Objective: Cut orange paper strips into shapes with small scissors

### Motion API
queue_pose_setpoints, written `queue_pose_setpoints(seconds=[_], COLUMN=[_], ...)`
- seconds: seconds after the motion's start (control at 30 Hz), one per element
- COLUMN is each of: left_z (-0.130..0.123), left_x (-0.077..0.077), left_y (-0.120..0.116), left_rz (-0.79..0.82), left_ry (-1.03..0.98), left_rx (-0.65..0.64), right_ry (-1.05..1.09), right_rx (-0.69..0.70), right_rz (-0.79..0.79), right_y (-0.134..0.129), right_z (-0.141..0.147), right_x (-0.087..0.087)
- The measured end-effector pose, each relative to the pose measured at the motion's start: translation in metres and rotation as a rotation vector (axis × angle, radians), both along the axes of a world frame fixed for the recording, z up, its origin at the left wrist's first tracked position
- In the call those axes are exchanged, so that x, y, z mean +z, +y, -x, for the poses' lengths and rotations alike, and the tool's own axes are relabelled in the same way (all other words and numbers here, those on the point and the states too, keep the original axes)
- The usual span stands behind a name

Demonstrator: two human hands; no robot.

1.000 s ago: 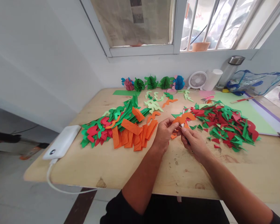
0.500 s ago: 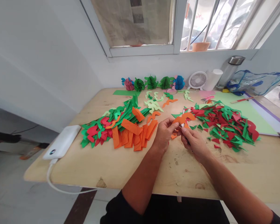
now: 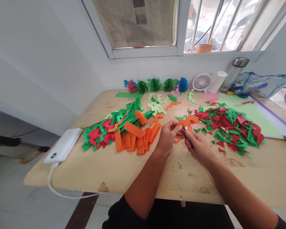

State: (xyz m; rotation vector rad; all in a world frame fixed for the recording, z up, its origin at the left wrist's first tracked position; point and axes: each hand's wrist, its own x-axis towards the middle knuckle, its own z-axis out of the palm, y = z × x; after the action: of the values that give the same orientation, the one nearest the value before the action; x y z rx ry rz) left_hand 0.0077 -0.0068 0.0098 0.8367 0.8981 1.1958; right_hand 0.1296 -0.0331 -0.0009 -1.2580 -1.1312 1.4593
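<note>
On the worktop (image 3: 85,173), left to right: one white power bank (image 3: 64,143), cabled; one heap of green and red paper cutouts (image 3: 95,136); one fan of orange paper strips (image 3: 133,136), overlapping, left of the hands. Next, the left hand (image 3: 168,135), thumb and fingers pinching the near edge of one wavy orange cutout (image 3: 188,120). The cutout lies just beyond the fingertips, long axis running crosswise, its free end extending rightward above the right hand (image 3: 197,144), which is curled round a dark-handled tool (image 3: 192,145); the left hand is the nearer, being in contact. Further right, one mound of red and green paper offcuts (image 3: 231,127). Hard to make out: the tool, probably scissors, mostly covered by the right hand, its blades too small to read; also the cutout's left end, partly behind the left fingers.
</note>
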Motion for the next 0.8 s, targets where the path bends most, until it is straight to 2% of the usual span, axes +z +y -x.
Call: queue_pose_setpoints(seconds=[0.8], left_z=[-0.0002], left_x=[-0.0039], left_y=[0.002], left_rz=[-0.003], left_ry=[0.02], left_rx=[0.003], right_ry=[-0.002], right_rx=[0.002], right_rz=[-0.003], right_y=[0.0004], right_z=[-0.0008], right_x=[-0.0033])
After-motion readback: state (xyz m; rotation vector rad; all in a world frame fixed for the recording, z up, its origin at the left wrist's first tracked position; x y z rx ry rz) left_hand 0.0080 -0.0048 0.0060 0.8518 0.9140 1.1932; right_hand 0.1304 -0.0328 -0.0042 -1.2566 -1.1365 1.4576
